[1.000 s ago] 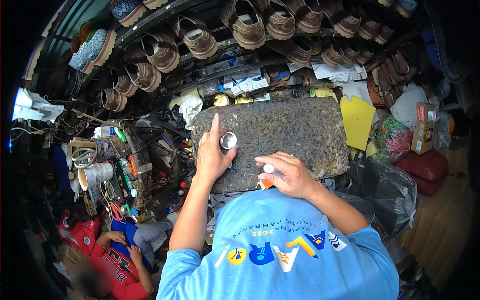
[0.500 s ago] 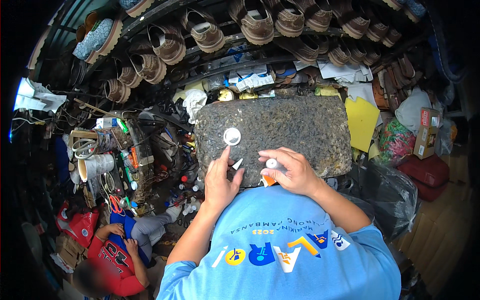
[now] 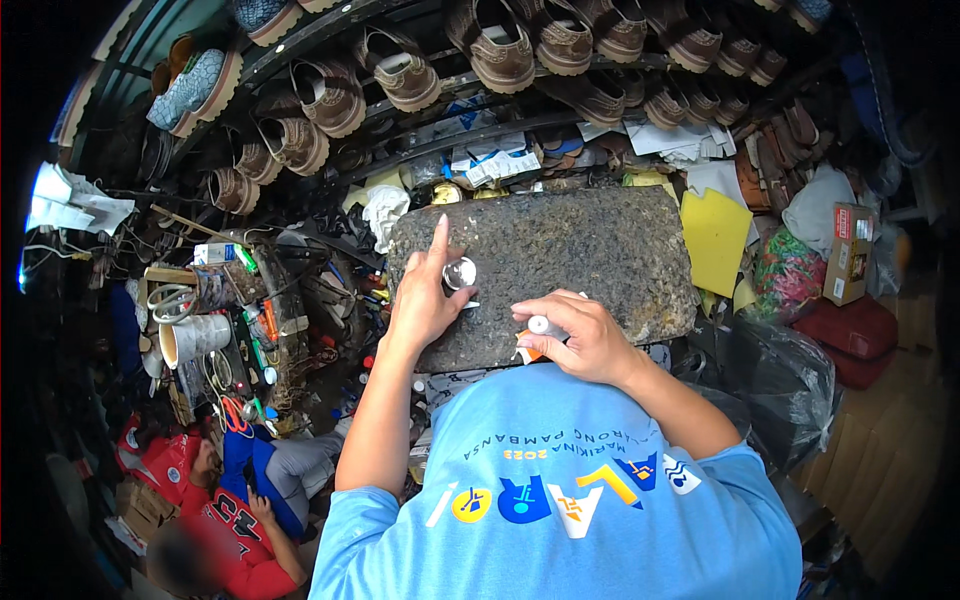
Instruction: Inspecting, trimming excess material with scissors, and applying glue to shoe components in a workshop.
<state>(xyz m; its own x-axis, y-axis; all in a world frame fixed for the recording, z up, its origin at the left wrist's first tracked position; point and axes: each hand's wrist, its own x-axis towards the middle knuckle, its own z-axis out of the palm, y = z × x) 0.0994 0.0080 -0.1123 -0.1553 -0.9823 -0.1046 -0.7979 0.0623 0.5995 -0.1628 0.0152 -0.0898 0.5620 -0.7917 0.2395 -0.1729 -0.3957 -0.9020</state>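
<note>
On the near left part of the rough stone slab [image 3: 590, 265], my left hand [image 3: 425, 300] pinches a small round metal tin [image 3: 459, 273], index finger pointing far. Just right, my right hand [image 3: 580, 335] closes around what seems a white-capped orange tube [image 3: 535, 338], partly hidden.

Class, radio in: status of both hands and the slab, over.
Left hand on small round metal tin, forefinger out. Right hand gripping white-capped tube. Both over dark stone slab. Nothing between them.
</note>
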